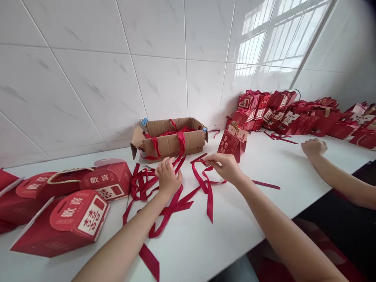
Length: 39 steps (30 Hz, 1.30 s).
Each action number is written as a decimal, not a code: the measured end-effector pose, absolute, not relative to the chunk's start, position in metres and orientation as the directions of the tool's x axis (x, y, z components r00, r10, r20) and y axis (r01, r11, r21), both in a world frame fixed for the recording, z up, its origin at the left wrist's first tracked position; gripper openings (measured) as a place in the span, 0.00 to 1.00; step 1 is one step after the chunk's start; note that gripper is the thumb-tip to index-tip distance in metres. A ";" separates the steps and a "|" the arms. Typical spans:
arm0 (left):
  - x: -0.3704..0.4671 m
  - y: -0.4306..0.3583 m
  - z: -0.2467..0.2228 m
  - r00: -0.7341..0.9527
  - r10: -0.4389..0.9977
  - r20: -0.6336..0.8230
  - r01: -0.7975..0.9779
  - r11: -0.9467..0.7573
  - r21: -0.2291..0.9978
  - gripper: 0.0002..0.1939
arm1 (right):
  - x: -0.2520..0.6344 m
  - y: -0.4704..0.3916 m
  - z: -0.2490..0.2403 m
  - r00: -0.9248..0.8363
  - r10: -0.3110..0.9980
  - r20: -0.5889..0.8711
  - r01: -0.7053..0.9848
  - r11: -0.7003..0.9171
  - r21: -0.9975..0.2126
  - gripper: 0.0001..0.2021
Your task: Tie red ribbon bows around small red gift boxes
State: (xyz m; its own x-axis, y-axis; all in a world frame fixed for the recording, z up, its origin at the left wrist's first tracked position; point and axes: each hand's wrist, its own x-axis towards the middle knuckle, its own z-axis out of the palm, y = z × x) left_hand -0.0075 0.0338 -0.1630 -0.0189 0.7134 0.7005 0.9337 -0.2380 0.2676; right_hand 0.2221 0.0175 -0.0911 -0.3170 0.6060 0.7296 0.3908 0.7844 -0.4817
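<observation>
My right hand (pixel 225 167) is closed in a pinch on a red ribbon (pixel 209 201), whose loose length loops down onto the white table. Over a tangle of red ribbons (pixel 141 184) hovers or rests my left hand (pixel 168 176). Its fingers are loosely curved, with the thumb apart, and I see nothing gripped in them. Just beyond both hands stands an open cardboard box (pixel 190 141), with more red ribbon inside and hanging over its front wall. A small red gift box (pixel 229 143) stands upright behind my right hand.
Red gift boxes (pixel 67 219) with lettering stand at the left, one with a rope handle (pixel 70 170). Many red boxes (pixel 261 109) are piled along the tiled wall at the right. Another person's hand (pixel 314 148) reaches over the table there. A red strip (pixel 266 185) lies nearby.
</observation>
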 end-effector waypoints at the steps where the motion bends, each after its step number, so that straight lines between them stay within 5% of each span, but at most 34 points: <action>1: -0.007 0.033 -0.163 -0.003 0.713 0.702 0.923 -0.269 0.276 0.24 | 0.221 0.019 -0.107 -0.332 0.562 0.758 0.392 0.813 -0.431 0.11; 5: -0.001 0.027 -0.159 0.081 0.636 0.768 0.813 -0.488 0.318 0.17 | 0.217 0.022 -0.145 -0.337 0.453 0.826 0.341 0.876 -0.342 0.12; 8: 0.008 0.018 -0.154 0.158 0.676 0.720 0.580 -0.654 0.486 0.07 | 0.213 0.022 -0.153 -0.376 0.444 0.813 0.299 0.889 -0.347 0.11; 17: 0.019 0.007 -0.147 0.315 0.867 0.387 0.283 -0.475 0.833 0.12 | 0.210 0.019 -0.157 -0.487 0.448 0.750 0.322 0.890 -0.322 0.12; 32: 0.018 0.016 -0.150 0.295 0.926 0.237 0.384 -0.342 0.858 0.15 | 0.209 0.022 -0.164 -0.590 0.387 0.708 0.479 0.874 -0.079 0.15; 39: 0.015 0.019 -0.149 0.314 0.930 0.190 0.282 -0.282 0.917 0.15 | 0.207 0.022 -0.162 -0.563 0.415 0.714 0.484 0.866 -0.122 0.14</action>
State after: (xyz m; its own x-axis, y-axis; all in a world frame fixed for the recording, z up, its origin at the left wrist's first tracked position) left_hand 0.0155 0.0195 -0.1493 0.3138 0.9303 0.1900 0.2819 -0.2824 0.9169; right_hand 0.2068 0.0223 -0.1618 -0.5634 0.4151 0.7144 0.4843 0.8664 -0.1215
